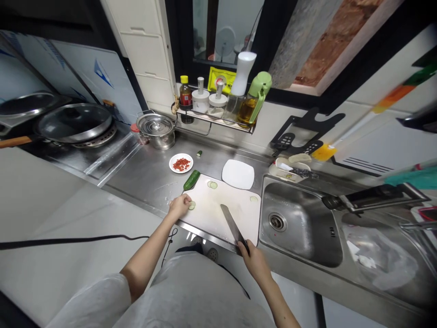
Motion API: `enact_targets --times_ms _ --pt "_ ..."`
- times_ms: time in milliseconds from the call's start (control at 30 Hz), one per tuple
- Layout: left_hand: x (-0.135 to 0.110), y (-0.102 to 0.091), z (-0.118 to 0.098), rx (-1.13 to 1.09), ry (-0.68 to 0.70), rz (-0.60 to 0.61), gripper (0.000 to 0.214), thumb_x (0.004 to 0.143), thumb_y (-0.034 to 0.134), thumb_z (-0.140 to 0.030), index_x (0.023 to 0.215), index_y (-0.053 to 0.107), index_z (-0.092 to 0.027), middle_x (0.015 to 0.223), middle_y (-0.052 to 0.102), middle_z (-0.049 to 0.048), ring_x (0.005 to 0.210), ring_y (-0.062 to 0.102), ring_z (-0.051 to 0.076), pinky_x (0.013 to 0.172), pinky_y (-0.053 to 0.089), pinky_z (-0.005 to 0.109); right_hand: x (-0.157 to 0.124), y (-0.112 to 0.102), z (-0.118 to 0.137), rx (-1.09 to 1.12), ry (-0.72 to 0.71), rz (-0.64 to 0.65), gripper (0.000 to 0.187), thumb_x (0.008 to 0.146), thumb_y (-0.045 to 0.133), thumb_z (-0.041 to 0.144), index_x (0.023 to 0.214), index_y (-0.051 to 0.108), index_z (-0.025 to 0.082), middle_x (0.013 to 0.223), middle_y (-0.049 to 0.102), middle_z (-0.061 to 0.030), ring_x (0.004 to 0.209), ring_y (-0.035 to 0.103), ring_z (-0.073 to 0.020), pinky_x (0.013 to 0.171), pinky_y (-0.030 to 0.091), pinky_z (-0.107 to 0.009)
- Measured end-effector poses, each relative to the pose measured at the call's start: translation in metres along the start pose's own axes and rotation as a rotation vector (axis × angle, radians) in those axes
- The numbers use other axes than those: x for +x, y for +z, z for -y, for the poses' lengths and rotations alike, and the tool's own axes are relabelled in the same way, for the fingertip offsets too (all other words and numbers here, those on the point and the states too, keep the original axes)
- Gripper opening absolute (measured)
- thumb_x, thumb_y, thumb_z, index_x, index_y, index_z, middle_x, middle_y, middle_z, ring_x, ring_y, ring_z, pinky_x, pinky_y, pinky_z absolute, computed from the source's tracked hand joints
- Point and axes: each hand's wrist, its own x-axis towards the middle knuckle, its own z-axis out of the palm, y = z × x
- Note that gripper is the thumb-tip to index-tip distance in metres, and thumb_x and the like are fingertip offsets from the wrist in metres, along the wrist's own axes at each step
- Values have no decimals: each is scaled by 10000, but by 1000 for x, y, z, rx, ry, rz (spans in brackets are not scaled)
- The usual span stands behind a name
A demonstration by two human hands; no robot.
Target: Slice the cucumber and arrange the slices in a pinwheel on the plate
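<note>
My right hand (253,258) is wrapped round the black handle of a kitchen knife (231,224), whose blade lies over the white cutting board (208,218). At the board's left edge, the fingers of my left hand (179,207) are pinched together at some thin cucumber slices (192,206). Just beyond that hand lies a cut piece of cucumber (191,180), partly on the board's corner. More pale slices (212,185) rest near the far edge, and another slice (254,199) sits at the right.
A plate of chopped red bits (181,163), a cucumber end (199,153) and a white square plate (238,174) stand behind the board. The sink (300,223) is to the right. A lidded steel pot (157,131), covered wok (77,122) and condiment shelf (215,117) are farther back.
</note>
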Motion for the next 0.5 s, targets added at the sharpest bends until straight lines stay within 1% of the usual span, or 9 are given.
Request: enact_targets --times_ms 133,233,367,433,500 --pt "9 -7 13 44 -24 -48 169 810 550 -220 939 649 -265 911 721 -10 917 622 183 918 341 365 1 -4 2 14 2 16 394 976 273 488 951 556 215 779 694 -68 776 665 -217 611 368 -242" --pt "14 -8 16 85 -27 -67 182 814 536 -214 943 650 -273 903 717 -3 934 619 196 923 330 369 2 -5 2 17 5 23 403 975 264 499 962 552 217 781 693 -65 772 663 -217 611 367 -245" --pt "16 -7 19 126 -17 -71 176 824 542 -249 968 634 -289 918 708 0 948 611 210 923 321 381 3 -3 2 14 7 23 407 978 262 498 956 551 212 789 692 -67 775 659 -220 618 368 -250" --pt "14 -6 20 162 -6 -81 172 827 541 -257 972 630 -283 954 698 17 978 597 228 922 321 396 4 -2 3 25 18 20 404 980 266 488 977 557 208 805 696 -72 781 658 -219 624 372 -250" --pt "11 -4 19 197 15 -104 173 828 540 -258 970 638 -272 1036 676 46 1041 570 255 922 323 413 4 -1 4 33 39 14 400 981 274 478 1006 563 203 821 700 -78 795 659 -219 634 377 -249"
